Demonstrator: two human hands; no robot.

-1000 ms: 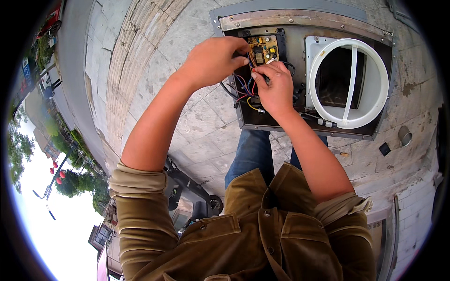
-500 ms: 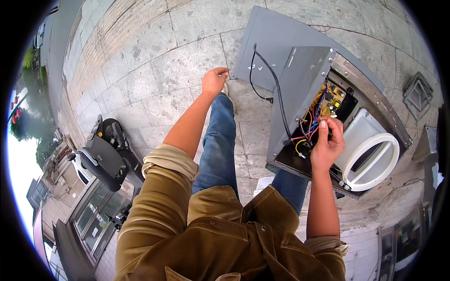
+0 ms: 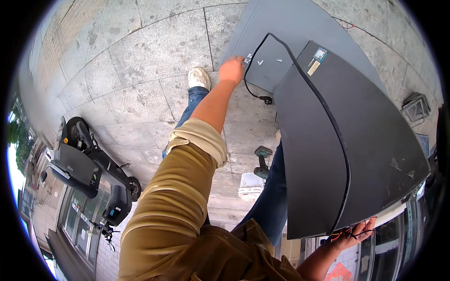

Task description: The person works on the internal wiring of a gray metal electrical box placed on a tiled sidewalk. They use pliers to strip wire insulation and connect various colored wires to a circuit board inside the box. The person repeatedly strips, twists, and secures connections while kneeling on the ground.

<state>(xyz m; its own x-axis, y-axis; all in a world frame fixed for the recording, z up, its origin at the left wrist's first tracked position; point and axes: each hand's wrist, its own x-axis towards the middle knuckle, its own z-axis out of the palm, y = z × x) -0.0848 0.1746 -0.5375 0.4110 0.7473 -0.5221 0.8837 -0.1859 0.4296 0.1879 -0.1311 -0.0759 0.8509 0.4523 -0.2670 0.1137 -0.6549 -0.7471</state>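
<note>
At the far left, a black electric scooter (image 3: 91,173) stands on the grey stone paving (image 3: 131,65), well apart from the work. Nearer the middle, the person's left arm, in an olive sleeve (image 3: 187,187) rolled above the elbow, stretches out away from the body. The left hand (image 3: 232,70) reaches onto a flat grey metal panel (image 3: 286,28) lying on the paving, with its fingertips down among a few small pale screws (image 3: 260,61) scattered there; whether it has pinched one cannot be told, as the fingers are turned away. A white shoe (image 3: 199,77) sits on the paving just left of that hand.

Below, between the person's blue-jeaned legs, a teal cordless drill (image 3: 261,159) stands on the ground. A black cable (image 3: 300,70) loops from the panel over the dark grey appliance casing (image 3: 347,154), which fills the right half of the view and stands just beside the panel.

At the lower right, the right hand (image 3: 354,234) is curled at the near bottom edge of the casing, grasping a small bunch of red, yellow and black wires (image 3: 349,232).
</note>
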